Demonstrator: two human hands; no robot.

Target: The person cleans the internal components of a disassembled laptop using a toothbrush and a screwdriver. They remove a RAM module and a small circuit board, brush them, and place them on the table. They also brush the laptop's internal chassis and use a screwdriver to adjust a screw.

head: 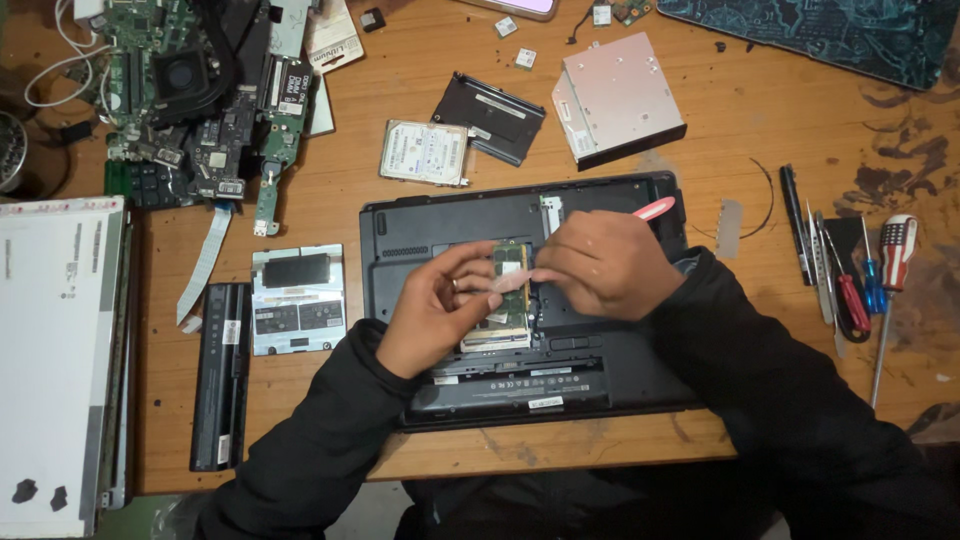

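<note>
Head camera is looking straight down at an upturned black laptop base [420, 225] lying on a wooden workbench [790, 110], its bottom cover off and the memory bay exposed. Both hands are working over that bay. The left hand [435, 310] is pinching the near end of a green memory module [512, 290] between thumb and fingertips, closed lightly on its edge. The right hand [600, 262] is curled over the module's far end, fingertips pressing at it, while a pink plastic pry tool [655, 208] is sticking out from behind the knuckles; whether the hand is actually gripping that tool or it is only tucked against the palm, I cannot tell. The module is sitting tilted in its slot near the middle of the base, not lying flat.

By my judgement the step in hand is working the memory module at its slot. The next move is calling for even pressure at both ends and a straight line along the slot, since a twist could strain the contacts.

Around the base are lying a hard drive [424, 152], an optical drive [618, 97], a battery pack [221, 375], a bare motherboard [200, 90] and screwdrivers [870, 285].
</note>
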